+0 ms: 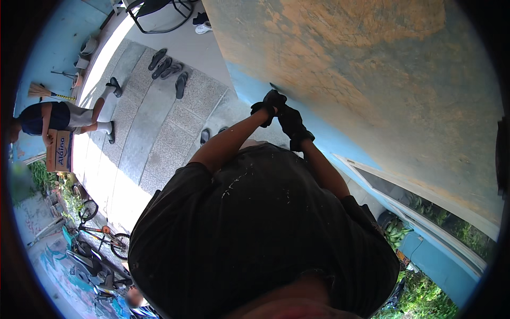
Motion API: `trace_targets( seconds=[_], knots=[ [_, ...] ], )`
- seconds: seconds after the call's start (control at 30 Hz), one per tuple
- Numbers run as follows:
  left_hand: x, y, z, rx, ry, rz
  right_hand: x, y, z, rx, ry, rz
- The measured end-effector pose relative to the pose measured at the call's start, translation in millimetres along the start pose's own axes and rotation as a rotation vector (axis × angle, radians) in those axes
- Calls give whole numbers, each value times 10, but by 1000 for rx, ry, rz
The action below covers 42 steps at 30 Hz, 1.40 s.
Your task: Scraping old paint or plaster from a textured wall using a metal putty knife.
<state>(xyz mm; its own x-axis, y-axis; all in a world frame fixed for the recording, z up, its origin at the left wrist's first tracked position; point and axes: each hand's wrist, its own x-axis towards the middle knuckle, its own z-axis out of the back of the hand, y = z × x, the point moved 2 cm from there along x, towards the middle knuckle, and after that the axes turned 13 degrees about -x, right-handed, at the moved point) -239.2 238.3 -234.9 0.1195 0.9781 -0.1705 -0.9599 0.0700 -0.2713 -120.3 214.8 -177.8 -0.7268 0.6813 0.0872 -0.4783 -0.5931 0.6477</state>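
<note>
Both my hands wear black gloves and meet close together in front of my chest, near the wall. A thin dark blade, seemingly of a scraper (273, 85), sticks out beyond the gloves against the wall surface; its handle is hidden. My left hand (274, 98) is closed nearest the blade. Just behind it, my right hand (290, 120) is closed along the same line, seemingly on the handle. The painted wall (342, 75) shows patchy orange-brown and grey areas, with a light blue band (255, 81) along its lower part.
A person (50, 117) at the left carries a cardboard box (59, 151). Several sandals (161, 67) lie on the paved floor (155, 127). A chair (161, 16) stands at the top. A bicycle (101, 235) and motorcycle (91, 267) are lower left. A window frame (398, 207) runs along the wall at right.
</note>
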Motion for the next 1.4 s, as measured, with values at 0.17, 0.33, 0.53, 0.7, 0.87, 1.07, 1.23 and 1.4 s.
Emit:
trace_targets(
  seconds=[0.17,0.33,0.53,0.7,0.87,1.07,1.23,1.4],
  knots=[
    [1,-4,-52,-47,46,-74,-20,-32,-89,-118,45,-90],
    [26,115,-156,44,18,56,34,-34,-194,-15,100,-139],
    [52,166,-243,-27,72,-177,46,-37,-209,-55,35,-162],
    [41,285,-178,5,40,5,156,-9,-288,166,30,-91],
    [-3,208,-140,-21,-5,-79,85,-16,-305,-51,34,-179],
    [-9,281,-160,-48,58,-113,56,45,-307,91,31,-253],
    [-30,317,-162,-61,72,-235,100,151,-331,-39,18,-152],
    [-21,273,-200,35,31,-154,57,112,-321,-27,-27,-252]
  ],
)
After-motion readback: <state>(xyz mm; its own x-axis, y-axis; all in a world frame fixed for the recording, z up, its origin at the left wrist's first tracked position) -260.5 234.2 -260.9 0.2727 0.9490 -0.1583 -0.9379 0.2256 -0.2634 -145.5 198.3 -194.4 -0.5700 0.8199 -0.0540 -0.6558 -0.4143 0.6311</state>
